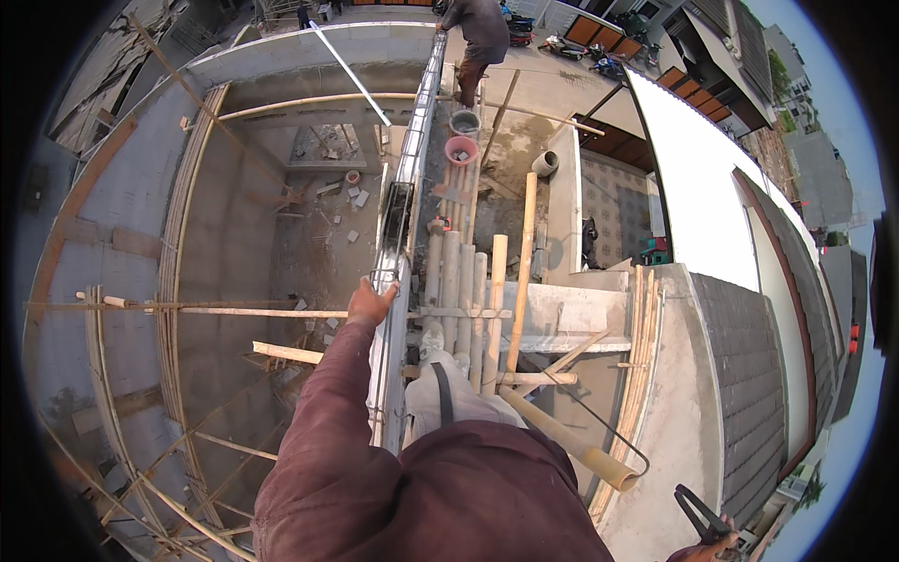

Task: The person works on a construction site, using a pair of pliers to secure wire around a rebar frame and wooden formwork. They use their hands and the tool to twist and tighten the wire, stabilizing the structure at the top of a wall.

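My left arm reaches forward, and my left hand is closed around part of the steel rebar cage on top of a narrow wall. Rebar and stirrups run away along the wall top, between pale edges. At the lower right, my right hand grips a pair of dark pincers, whose two long arms stand apart. The hand is partly cut off by the picture's edge. A thin bent rod curves beside the bamboo to my right.
Bamboo scaffold poles lie beneath me. Ahead stand a pink bucket, a grey bucket and another person on the scaffold. Left of the wall drops a deep room with rubble. A tiled roof lies right.
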Tool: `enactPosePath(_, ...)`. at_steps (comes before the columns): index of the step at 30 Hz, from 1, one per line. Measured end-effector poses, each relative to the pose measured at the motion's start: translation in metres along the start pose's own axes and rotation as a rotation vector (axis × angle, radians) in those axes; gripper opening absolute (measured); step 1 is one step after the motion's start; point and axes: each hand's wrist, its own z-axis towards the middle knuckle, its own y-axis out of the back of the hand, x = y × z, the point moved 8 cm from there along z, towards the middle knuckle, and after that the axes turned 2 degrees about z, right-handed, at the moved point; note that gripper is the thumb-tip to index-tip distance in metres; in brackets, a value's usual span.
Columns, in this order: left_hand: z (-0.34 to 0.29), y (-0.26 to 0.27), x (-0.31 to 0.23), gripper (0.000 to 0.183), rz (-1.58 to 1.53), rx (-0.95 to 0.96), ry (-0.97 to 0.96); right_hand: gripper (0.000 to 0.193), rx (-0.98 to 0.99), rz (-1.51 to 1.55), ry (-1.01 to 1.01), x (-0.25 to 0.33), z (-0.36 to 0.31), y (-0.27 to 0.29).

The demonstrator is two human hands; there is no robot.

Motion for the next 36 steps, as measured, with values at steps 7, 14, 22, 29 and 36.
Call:
enactPosePath(7,-0.006,0.003,0.004,0.100,-0.013,0.014,0.026,0.048,0.386,1.880,-0.473,0.111,0.073,-0.049)
enactPosePath(14,-0.007,0.005,0.001,0.098,-0.045,0.024,0.037,0.024,2.035,1.291,-0.670,0.421,-0.188,-0.240)
enactPosePath(22,-0.014,0.016,-0.011,0.107,-0.097,0.075,0.018,0.067,1.386,0.885,0.891,0.600,-0.290,-0.302)
enactPosePath(29,-0.015,0.012,-0.004,0.094,-0.123,0.048,0.035,0.038,1.893,0.983,0.437,0.698,-0.326,-0.321)
enactPosePath(36,-0.012,0.011,-0.004,0.099,-0.155,0.059,0.041,0.036,1.890,1.175,0.337,0.752,-0.347,-0.344)
